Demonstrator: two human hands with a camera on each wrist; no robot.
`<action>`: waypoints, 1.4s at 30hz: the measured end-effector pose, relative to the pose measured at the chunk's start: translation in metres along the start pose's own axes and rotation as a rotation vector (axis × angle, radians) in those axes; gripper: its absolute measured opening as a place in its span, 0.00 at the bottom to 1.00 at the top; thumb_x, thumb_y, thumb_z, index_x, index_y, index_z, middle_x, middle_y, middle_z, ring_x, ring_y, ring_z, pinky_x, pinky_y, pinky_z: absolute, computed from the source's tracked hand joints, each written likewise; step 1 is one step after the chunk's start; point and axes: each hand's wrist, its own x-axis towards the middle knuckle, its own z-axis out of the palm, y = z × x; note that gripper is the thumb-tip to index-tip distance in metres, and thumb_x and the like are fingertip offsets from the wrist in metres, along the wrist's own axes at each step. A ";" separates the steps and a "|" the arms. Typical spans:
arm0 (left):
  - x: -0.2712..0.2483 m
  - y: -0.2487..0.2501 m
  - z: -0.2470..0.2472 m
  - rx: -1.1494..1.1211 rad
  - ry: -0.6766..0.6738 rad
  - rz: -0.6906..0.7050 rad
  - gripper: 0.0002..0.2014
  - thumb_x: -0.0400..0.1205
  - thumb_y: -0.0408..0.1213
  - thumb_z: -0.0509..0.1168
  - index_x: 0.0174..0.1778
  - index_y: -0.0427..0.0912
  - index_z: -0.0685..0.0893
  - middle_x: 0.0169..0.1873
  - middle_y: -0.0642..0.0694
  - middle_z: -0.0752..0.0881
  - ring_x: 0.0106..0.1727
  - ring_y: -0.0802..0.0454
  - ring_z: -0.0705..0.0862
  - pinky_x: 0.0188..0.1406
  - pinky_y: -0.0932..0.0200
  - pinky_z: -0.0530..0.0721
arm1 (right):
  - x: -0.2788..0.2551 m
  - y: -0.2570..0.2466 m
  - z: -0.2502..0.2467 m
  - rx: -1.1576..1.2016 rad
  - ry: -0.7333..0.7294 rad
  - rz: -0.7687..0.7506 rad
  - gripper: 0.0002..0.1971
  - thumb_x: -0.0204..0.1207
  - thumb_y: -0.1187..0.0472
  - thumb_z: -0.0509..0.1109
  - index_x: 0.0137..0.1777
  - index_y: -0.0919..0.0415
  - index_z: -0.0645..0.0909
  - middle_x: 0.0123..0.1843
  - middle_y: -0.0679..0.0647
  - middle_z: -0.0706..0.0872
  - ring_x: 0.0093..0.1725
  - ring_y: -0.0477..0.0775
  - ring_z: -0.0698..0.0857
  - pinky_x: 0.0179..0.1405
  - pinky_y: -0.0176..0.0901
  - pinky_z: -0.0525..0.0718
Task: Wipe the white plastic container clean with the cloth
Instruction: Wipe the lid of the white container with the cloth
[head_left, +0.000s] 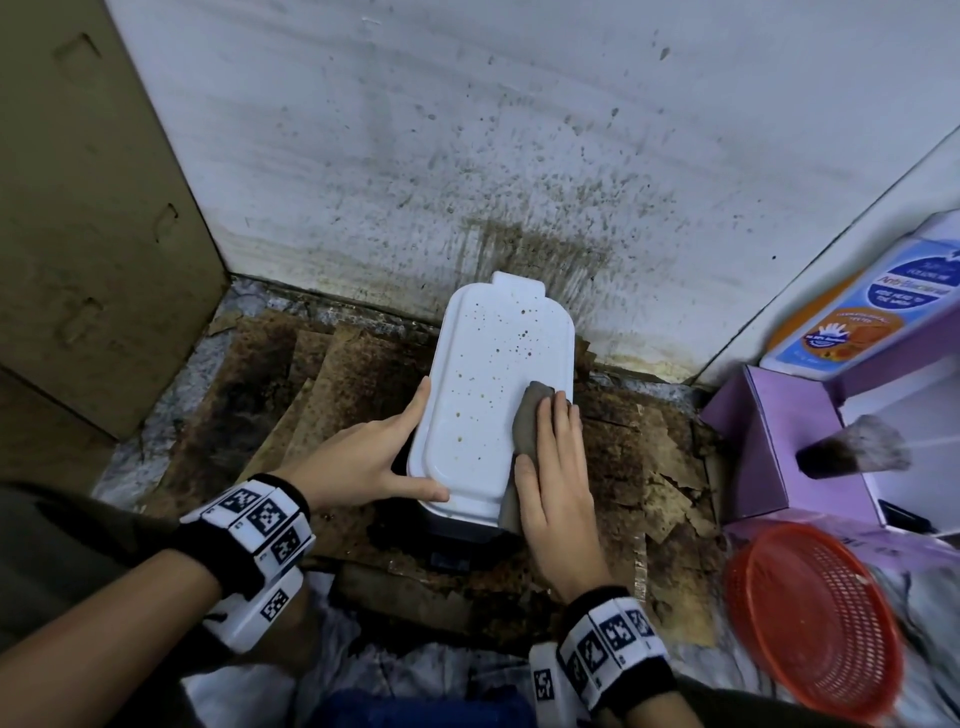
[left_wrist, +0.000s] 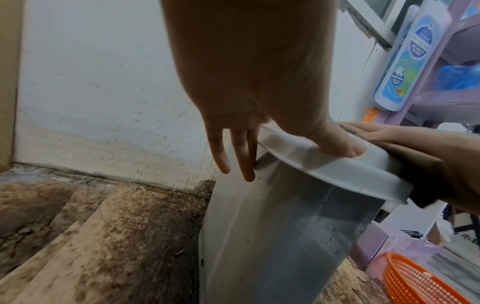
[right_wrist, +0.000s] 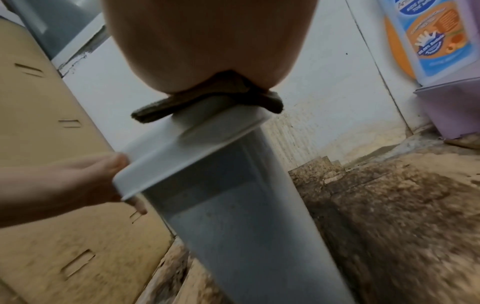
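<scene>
Pressing flat on the brown cloth, my right hand covers most of it with straight fingers, so only its edges show, and the container's base is out of sight under the lid. My left hand clasps the white plastic container at the lid's near left edge, thumb on top and fingers down the side. It stands upright between my hands against the stained wall, its lid speckled with brown spots, its body greyish and translucent.
</scene>
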 end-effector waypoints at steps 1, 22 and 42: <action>0.000 -0.001 0.000 -0.003 -0.001 -0.001 0.63 0.70 0.78 0.67 0.81 0.68 0.22 0.87 0.57 0.60 0.76 0.50 0.77 0.67 0.42 0.83 | -0.008 -0.003 0.002 0.001 0.017 0.002 0.30 0.92 0.56 0.52 0.89 0.51 0.44 0.90 0.41 0.38 0.88 0.44 0.36 0.87 0.38 0.38; 0.006 -0.004 0.001 -0.016 0.013 -0.046 0.64 0.66 0.81 0.67 0.78 0.73 0.21 0.70 0.41 0.84 0.60 0.41 0.88 0.58 0.30 0.85 | 0.050 0.017 -0.014 -0.006 -0.148 0.004 0.31 0.92 0.51 0.50 0.89 0.50 0.39 0.89 0.41 0.32 0.86 0.42 0.29 0.85 0.40 0.34; 0.004 0.000 0.002 -0.001 0.037 -0.046 0.64 0.65 0.82 0.67 0.79 0.72 0.22 0.65 0.37 0.86 0.59 0.40 0.87 0.57 0.30 0.86 | -0.027 -0.015 0.032 -0.187 0.225 -0.023 0.29 0.88 0.58 0.54 0.88 0.63 0.57 0.90 0.56 0.56 0.90 0.56 0.51 0.88 0.57 0.54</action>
